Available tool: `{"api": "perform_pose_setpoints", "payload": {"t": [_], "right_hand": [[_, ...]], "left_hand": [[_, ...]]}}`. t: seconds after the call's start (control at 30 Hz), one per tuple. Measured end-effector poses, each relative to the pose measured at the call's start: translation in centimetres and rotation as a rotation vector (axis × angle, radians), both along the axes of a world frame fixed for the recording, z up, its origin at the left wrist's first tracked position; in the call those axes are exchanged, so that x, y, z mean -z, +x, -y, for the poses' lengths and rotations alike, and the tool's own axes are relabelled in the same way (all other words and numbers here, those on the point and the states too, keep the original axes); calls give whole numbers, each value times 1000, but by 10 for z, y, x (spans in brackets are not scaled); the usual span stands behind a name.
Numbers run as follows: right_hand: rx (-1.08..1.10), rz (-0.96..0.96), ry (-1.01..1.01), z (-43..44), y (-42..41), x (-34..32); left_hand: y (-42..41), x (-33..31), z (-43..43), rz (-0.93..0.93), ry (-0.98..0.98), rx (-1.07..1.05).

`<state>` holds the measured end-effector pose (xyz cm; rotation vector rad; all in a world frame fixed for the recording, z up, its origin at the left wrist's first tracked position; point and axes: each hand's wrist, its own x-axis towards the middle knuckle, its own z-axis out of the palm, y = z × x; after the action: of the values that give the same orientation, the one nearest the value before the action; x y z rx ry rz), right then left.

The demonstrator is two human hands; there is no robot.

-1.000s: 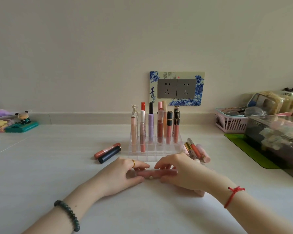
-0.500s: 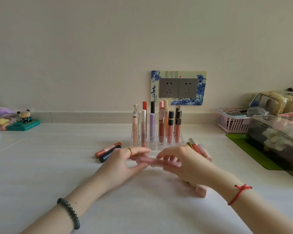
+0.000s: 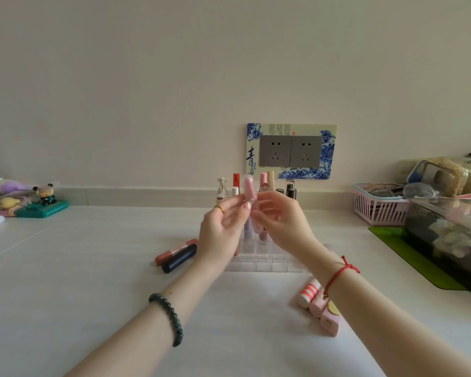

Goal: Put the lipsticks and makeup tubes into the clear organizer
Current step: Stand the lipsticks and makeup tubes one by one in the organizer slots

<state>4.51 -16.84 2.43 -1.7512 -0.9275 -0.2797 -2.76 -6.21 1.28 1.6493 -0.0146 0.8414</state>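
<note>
Above the clear organizer (image 3: 264,263), both hands meet around a pale pink tube (image 3: 248,189), held roughly upright in the air in front of the products already standing in the back rows. The left hand (image 3: 223,227) pinches the tube near its silver band with thumb and fingertips, and the right hand (image 3: 282,220) curls its fingers round the lower part, though blur hides the exact contact. On the white table (image 3: 79,295), a coral lip tube (image 3: 174,251) and a dark navy tube (image 3: 180,259) lie side by side just left of the organizer. Near the right forearm lie a red-striped tube (image 3: 309,293), a pink tube (image 3: 317,305) and a square pink lipstick (image 3: 330,321), touching one another. A pink basket (image 3: 375,206) stands at the far right.
</note>
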Motion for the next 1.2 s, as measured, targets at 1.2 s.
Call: {"api": "perform_pose_setpoints", "payload": {"t": [1.2], "right_hand": [[155,-96,-68,-14,12,34]], "left_hand": [[0,27,2,-288,132,42]]}}
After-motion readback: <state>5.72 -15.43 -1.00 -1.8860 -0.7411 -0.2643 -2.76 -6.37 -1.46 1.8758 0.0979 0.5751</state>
